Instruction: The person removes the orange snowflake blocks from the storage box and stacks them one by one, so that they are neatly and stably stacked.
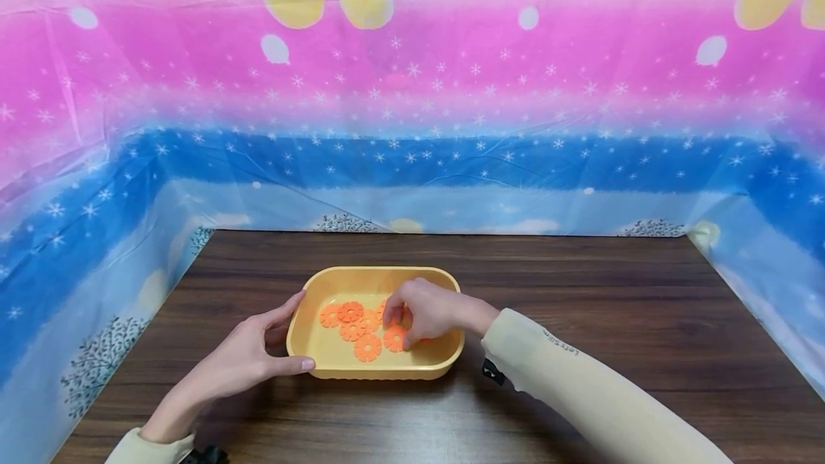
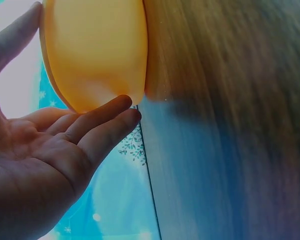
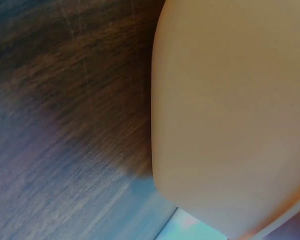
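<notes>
A yellow plastic tub [image 1: 322, 371] stands on the table, with several flat orange notched discs [image 1: 368, 346] lying loosely on its floor, some overlapping. My left hand [image 1: 248, 356] grips the tub's left end, thumb on the near rim and fingers along the far corner. In the left wrist view those fingers [image 2: 102, 117] lie against the tub's outer wall [image 2: 97, 50]. Over the tub's right half, my right hand [image 1: 422, 310] reaches down with bent fingers. Its thumb and forefinger are apart, their tips right at one disc [image 1: 394, 338]; the hand hides other discs. The right wrist view shows only tub wall [image 3: 230, 110] and table.
The dark wood-grain table [image 1: 580, 285] extends on all sides of the tub. A pink and blue patterned cloth [image 1: 412, 120] hangs behind and along both sides. Cream sleeves [image 1: 580, 378] cover the forearms.
</notes>
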Available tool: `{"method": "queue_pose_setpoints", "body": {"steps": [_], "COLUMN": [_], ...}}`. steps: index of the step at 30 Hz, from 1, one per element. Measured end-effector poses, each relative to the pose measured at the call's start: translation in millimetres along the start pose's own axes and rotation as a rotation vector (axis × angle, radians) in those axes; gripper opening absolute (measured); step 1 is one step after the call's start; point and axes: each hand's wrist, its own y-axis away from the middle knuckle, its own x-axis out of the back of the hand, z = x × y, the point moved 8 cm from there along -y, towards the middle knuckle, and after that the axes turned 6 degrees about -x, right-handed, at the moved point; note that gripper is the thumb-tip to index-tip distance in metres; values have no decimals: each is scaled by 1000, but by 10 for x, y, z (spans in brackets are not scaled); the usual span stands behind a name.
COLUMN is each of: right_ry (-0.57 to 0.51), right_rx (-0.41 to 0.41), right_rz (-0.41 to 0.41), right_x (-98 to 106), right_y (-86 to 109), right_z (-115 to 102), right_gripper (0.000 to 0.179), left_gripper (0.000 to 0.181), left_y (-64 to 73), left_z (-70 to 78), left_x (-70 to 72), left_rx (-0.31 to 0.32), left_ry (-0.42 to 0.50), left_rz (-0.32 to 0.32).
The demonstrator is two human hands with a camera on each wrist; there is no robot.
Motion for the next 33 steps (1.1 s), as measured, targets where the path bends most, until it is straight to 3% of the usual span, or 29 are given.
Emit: {"method": "queue_pose_setpoints", "body": {"steps": [24, 33], "right_ry": [33, 50], "right_rx": [-22, -54], "right_rz": [-9, -15], "right_x": [-25, -40], "right_y": [-5, -18], "right_z": [23, 38], "right_gripper": [29, 37], "left_gripper": [108, 109], "left_y": [-6, -7], "left_z": [-1, -2], "left_x": [-4, -6], "left_rx": [8, 18], "left_ry": [30, 32], "left_rz": [6, 2]}}
